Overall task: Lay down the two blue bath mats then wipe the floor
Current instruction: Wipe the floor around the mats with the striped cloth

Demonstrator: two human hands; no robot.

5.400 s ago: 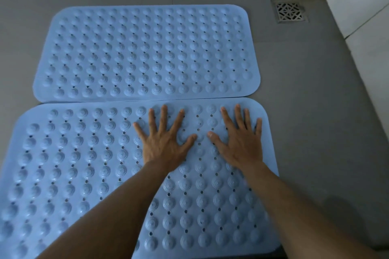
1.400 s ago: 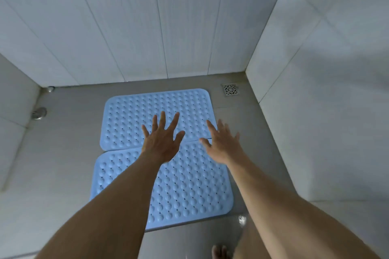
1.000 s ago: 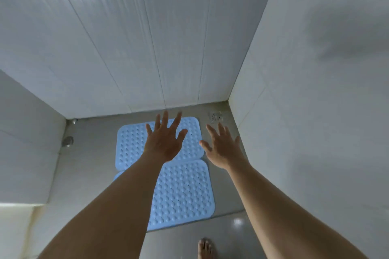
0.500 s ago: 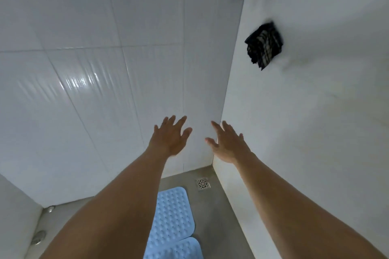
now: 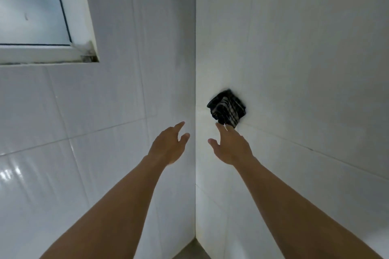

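Note:
A dark checked cloth (image 5: 227,109) hangs bunched on the right white tiled wall, close to the room's corner. My right hand (image 5: 230,147) is raised just below it, fingers apart, its fingertips almost at the cloth's lower edge and holding nothing. My left hand (image 5: 169,145) is up beside it, left of the corner, open and empty too. The two blue bath mats are out of view below the frame.
White tiled walls meet in a corner (image 5: 195,69) straight ahead. A white-framed window (image 5: 42,27) sits in the left wall at the upper left. A sliver of grey floor (image 5: 189,251) shows at the bottom.
My view has tilted up from the mats on the floor to the walls. Both hands rose with it, and the right hand has come up to just under the hanging cloth.

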